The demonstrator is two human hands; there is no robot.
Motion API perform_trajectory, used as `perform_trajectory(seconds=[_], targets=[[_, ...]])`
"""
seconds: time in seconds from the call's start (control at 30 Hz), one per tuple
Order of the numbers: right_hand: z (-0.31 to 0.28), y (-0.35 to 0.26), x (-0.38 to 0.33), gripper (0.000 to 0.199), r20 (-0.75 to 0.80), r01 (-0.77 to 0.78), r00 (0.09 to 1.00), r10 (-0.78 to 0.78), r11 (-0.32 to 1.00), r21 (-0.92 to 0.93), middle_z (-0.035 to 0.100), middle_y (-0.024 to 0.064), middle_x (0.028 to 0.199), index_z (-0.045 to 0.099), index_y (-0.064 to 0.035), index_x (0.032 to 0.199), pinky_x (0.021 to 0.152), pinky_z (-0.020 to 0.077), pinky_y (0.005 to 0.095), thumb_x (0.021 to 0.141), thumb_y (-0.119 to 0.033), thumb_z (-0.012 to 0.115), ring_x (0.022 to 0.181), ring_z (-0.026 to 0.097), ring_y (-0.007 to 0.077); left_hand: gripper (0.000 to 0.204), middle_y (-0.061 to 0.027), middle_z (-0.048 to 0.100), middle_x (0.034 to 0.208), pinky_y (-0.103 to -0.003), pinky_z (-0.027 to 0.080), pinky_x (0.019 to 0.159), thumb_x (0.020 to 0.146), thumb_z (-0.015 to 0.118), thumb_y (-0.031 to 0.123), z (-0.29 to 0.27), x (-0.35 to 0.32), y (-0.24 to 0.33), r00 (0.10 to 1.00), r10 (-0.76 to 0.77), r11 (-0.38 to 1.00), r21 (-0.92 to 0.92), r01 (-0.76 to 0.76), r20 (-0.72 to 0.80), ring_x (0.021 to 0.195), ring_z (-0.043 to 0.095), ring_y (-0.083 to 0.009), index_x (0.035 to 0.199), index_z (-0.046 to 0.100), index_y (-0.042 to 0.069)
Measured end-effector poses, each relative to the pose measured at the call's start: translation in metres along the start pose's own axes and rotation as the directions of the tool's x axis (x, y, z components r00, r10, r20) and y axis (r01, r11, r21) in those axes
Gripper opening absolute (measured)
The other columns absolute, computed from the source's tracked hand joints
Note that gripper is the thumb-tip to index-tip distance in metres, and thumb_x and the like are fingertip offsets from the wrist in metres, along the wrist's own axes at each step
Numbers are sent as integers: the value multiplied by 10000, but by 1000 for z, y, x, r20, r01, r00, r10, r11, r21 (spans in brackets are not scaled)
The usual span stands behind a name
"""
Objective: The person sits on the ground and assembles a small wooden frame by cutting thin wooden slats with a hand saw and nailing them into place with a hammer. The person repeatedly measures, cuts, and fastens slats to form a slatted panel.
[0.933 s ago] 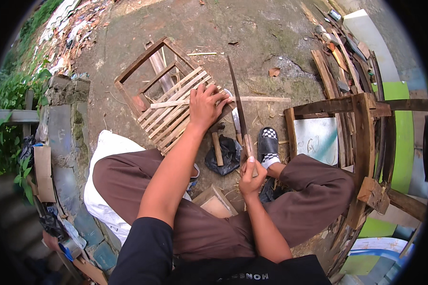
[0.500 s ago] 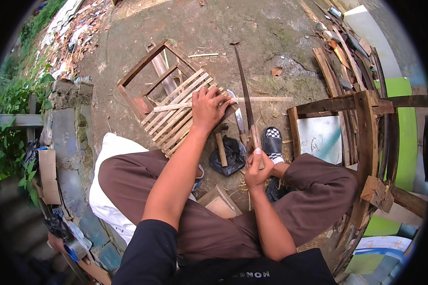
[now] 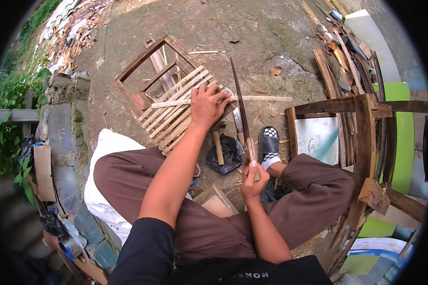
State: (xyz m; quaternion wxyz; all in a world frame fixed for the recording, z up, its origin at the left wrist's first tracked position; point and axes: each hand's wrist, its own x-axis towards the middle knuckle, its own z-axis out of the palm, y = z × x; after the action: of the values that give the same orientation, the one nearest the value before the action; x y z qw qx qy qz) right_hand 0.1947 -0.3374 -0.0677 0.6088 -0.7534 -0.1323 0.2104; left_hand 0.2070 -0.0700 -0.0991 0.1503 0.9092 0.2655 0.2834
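My left hand is closed, pressing a thin wooden slat down across a slatted wooden frame. One end of the slat juts out to the right beyond the frame. In my right hand is the wooden handle of a handsaw, whose long dark blade points away from me. The blade crosses the slat just right of my left fingertips; whether its teeth touch the wood, I cannot tell. Below the frame, a hammer leans over a black plastic bag, beside a knife.
On the right stands a wooden frame with stacked planks behind it. A low block wall runs along the left. My sandalled foot is near the saw. A white sack lies beside my left leg.
My right hand has drawn the saw back toward me and its tip has come nearer. The left hand stays on the slat.
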Motion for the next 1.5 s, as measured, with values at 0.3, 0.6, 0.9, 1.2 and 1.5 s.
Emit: perform_trajectory(seconds=[0.3, 0.6, 0.9, 1.2, 1.5], targets=[[-25, -9, -45, 451, 1, -29, 1000, 29, 999, -35, 495, 39, 564, 545, 17, 690, 525, 355, 336, 1075, -216, 524, 531, 485, 127, 177, 42, 677, 913, -385, 394, 841, 854, 834, 375, -5, 0, 2, 1000, 9, 1000, 10, -9, 5, 928, 586, -209, 905, 844, 206], [24, -31, 75, 500, -53, 171, 984, -170, 985, 28, 440, -13, 587, 456, -32, 663, 487, 305, 275, 1117, -236, 504, 508, 411, 84, 195, 34, 666, 916, -402, 391, 844, 861, 817, 392, -3, 0, 2, 1000, -10, 1000, 15, 10, 3, 945, 584, -218, 878, 836, 198], [6, 1, 15, 374, -14, 43, 999, -44, 998, -54, 521, 61, 579, 609, 53, 801, 542, 371, 364, 1056, -218, 564, 549, 491, 149, 190, 40, 665, 929, -403, 388, 843, 862, 815, 396, -1, 0, 1, 999, 30, 999, 19, -29, -35, 949, 575, -215, 884, 832, 208], [-5, -3, -2, 405, 13, -5, 1000, 5, 999, -35, 517, 60, 600, 557, 33, 736, 547, 366, 355, 1068, -199, 539, 561, 479, 139, 208, 39, 667, 928, -407, 383, 842, 859, 811, 409, -1, -1, 2, 1000, 11, 1000, 19, -11, -12, 949, 576, -220, 872, 828, 202], [-12, -14, -22, 396, 6, -11, 1000, 11, 993, -117, 520, 62, 585, 567, 32, 737, 549, 374, 365, 1062, -192, 544, 553, 513, 166, 201, 35, 673, 927, -403, 390, 844, 860, 818, 402, -1, 1, 1, 1000, -4, 1000, 14, 4, -5, 946, 583, -222, 882, 835, 203]])
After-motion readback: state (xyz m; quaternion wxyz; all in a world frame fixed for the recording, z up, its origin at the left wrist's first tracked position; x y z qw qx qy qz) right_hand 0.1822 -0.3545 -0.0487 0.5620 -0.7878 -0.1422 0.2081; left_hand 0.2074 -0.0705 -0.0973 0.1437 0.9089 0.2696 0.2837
